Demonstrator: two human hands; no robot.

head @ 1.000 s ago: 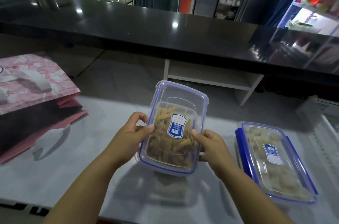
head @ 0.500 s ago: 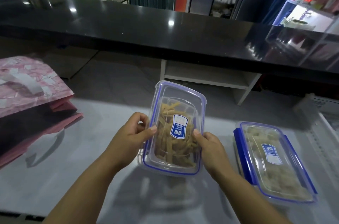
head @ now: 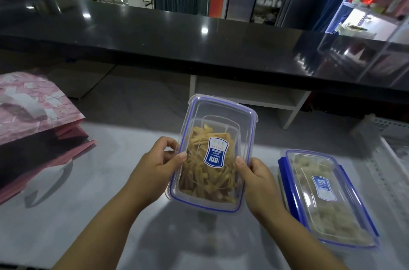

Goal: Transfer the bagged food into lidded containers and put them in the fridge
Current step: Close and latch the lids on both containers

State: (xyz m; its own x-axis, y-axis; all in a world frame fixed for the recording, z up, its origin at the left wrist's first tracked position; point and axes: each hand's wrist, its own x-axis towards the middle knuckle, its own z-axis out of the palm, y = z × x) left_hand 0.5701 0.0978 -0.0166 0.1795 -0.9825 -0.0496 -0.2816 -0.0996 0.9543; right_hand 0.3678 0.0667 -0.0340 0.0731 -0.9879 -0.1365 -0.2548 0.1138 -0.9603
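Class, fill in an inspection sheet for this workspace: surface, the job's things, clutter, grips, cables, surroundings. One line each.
Surface: pale glossy worktop, reflective.
Job's things: clear lidded plastic container of yellow strips, held tilted above the worktop; second clear container with blue clips lying on the worktop at the right, holding pale food.
Clutter: pink patterned paper bag lying at the left.
Grips: left hand and right hand grip the held container's long sides.
Cables: nothing seen.
Surroundings: black glossy counter; a person standing beyond it.

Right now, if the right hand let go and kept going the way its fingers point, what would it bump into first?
The right hand points leftward into the yellow-strip container it grips, so it would probably meet that container's side first; beyond it, the left hand.
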